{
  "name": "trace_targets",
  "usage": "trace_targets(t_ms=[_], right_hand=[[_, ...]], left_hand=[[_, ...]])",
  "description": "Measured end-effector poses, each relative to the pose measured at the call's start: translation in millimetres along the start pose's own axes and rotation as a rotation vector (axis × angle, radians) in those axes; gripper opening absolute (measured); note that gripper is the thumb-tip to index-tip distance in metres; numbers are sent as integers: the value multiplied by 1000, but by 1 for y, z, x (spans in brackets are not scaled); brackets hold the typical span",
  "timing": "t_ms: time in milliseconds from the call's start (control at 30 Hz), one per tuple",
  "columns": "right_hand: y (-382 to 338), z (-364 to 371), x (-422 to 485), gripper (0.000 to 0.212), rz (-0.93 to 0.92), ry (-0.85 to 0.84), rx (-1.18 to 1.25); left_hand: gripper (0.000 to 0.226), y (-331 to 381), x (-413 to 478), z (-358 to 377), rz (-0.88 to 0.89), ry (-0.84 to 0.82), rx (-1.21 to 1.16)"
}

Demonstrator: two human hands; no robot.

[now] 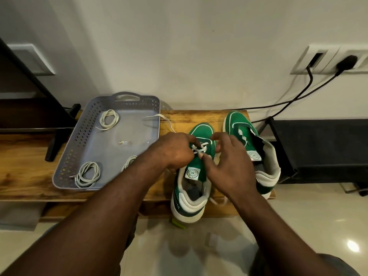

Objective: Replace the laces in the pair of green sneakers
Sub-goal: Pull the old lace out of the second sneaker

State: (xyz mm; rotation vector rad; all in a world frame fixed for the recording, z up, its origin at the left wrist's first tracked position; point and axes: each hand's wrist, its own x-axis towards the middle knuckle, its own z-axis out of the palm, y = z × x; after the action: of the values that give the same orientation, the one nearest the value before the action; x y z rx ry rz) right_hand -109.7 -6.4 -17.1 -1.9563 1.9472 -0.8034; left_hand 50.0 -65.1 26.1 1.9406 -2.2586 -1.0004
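Two green sneakers stand on a wooden bench [29, 172], toes toward the wall. Both hands work over the left sneaker [194, 176]. A white lace [199, 149] crosses its lower eyelets. My left hand [175, 150] pinches that lace at the sneaker's left side, and a free end trails back over the tray's rim. My right hand [229, 166] holds the lace at the right side, fingers curled above the tongue. The right sneaker [249, 140] has no lace in it.
A grey perforated tray [83, 152] lies left of the shoes with three coiled white laces [87, 175] in it. A black stand [318, 148] is at the right, with black cables [298, 96] running to wall sockets. Glossy floor lies in front.
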Motion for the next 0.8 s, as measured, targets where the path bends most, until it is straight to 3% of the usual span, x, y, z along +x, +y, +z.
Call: trace_targets(t_ms=[100, 233, 400, 600, 800], right_hand=[[0, 7, -5, 55, 12, -149, -75], [6, 12, -6, 43, 61, -32, -5], [11, 13, 0, 30, 155, 9, 2], [2, 12, 0, 34, 79, -19, -91], [2, 19, -3, 33, 77, -47, -145]], left_hand=[[49, 1, -2, 0, 25, -9, 67], [54, 3, -1, 2, 27, -60, 104], [39, 5, 1, 4, 51, -105, 160], [31, 10, -4, 15, 115, 83, 268], [30, 9, -4, 13, 109, 28, 204]])
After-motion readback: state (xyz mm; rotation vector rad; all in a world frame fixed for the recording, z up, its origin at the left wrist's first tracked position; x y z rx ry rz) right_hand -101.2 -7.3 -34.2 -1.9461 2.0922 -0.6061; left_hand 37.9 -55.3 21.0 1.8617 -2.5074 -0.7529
